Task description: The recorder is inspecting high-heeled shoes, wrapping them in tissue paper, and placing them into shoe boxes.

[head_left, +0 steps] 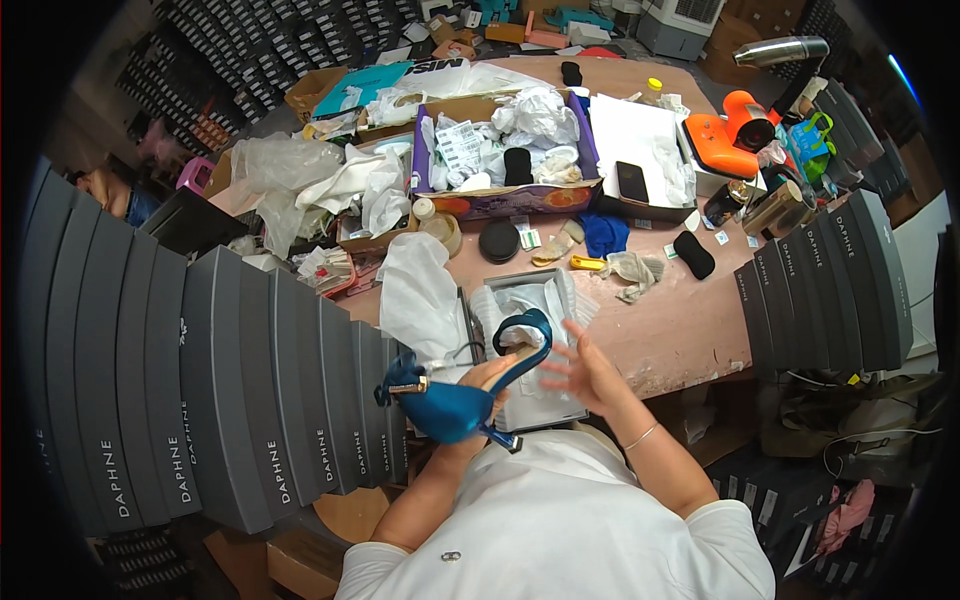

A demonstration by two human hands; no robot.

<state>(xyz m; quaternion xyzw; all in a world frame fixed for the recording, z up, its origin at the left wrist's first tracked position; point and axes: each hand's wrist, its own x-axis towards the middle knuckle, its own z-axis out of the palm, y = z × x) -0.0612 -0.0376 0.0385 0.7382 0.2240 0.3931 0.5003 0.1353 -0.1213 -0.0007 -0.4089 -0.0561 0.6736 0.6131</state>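
Observation:
A blue satin heeled sandal [455, 412] with a bow at its back and a band across its toe end is held in my left hand [487, 377]. Its body partly hides that hand's fingers. White paper shows inside the toe band. My right hand [588, 378] is just right of the sandal, fingers spread, with nothing in it. Beneath both hands lies an uncovered grey shoe box [567, 400] lined with white tissue. A large sheet of white tissue paper [415, 295] stands crumpled to the box's left.
Rows of dark grey shoe boxes flank me, on the left [225, 390] and right [835, 270]. Behind the open box are a purple carton [520, 203] of crumpled paper, a phone [631, 181], a black round lid [499, 241], a yellow cutter [587, 263] and an orange appliance [722, 148].

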